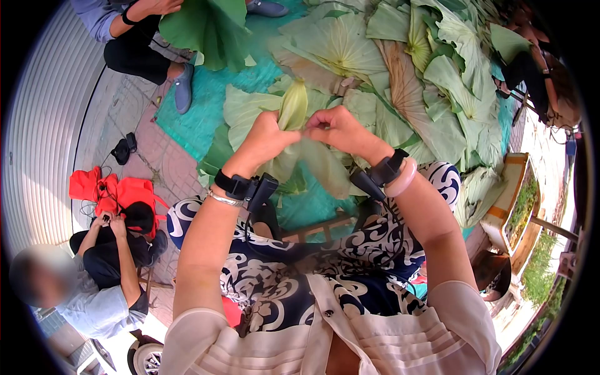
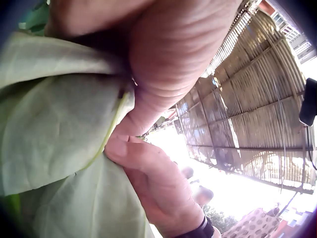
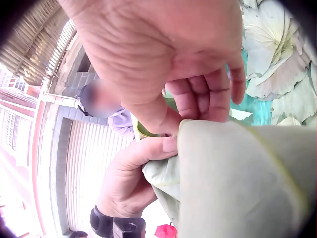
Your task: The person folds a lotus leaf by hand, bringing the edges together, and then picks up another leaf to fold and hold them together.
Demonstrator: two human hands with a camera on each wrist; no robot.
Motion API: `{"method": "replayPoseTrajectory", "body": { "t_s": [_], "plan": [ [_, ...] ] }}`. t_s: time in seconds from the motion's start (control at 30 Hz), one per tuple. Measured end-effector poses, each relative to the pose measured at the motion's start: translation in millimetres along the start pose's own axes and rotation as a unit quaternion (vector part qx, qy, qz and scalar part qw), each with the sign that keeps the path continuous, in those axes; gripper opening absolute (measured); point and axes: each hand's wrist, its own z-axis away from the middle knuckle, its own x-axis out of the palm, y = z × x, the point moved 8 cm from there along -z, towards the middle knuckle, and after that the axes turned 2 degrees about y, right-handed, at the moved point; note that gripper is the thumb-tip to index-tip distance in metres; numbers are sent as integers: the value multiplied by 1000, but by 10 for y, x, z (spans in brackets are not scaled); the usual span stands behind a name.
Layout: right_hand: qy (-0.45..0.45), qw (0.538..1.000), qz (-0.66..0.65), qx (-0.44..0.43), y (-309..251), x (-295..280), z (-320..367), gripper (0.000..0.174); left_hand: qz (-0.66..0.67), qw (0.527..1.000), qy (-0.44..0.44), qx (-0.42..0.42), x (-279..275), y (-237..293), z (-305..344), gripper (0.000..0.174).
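My left hand (image 1: 265, 139) grips a folded pale green lotus leaf (image 1: 294, 107), its gathered tip standing up above the fist and its loose part hanging below. From the other side my right hand (image 1: 347, 132) meets it, thumb and index finger pinching the leaf's edge. In the right wrist view the right thumb (image 3: 158, 116) presses at the rim of the leaf (image 3: 223, 168), close to the left thumb (image 3: 156, 148). Both hands come together at the leaf's edge (image 2: 99, 153) in the left wrist view. Leaf folds hide some left fingers.
Many flattened lotus leaves (image 1: 350, 47) overlap on a teal sheet (image 1: 187, 125) ahead. At the upper left, another person holds a large green leaf (image 1: 209, 31). A seated person (image 1: 103, 281) is at lower left beside red bags (image 1: 119, 194). Planter boxes (image 1: 506, 206) stand at right.
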Motion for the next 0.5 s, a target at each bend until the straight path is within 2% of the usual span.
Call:
{"method": "replayPoseTrajectory", "body": {
  "t_s": [0.23, 0.37, 0.5],
  "plan": [
    [9, 1000, -1, 3, -2, 16, 5, 20, -13, 999, -30, 32, 45, 47, -1, 34],
    [16, 1000, 14, -14, -10, 31, 9, 14, -29, 999, -12, 35, 19, 38, -9, 34],
    [28, 1000, 2, -10, 15, 21, -2, 19, -49, 998, 5, 37, -4, 12, -31, 34]
  ]
}}
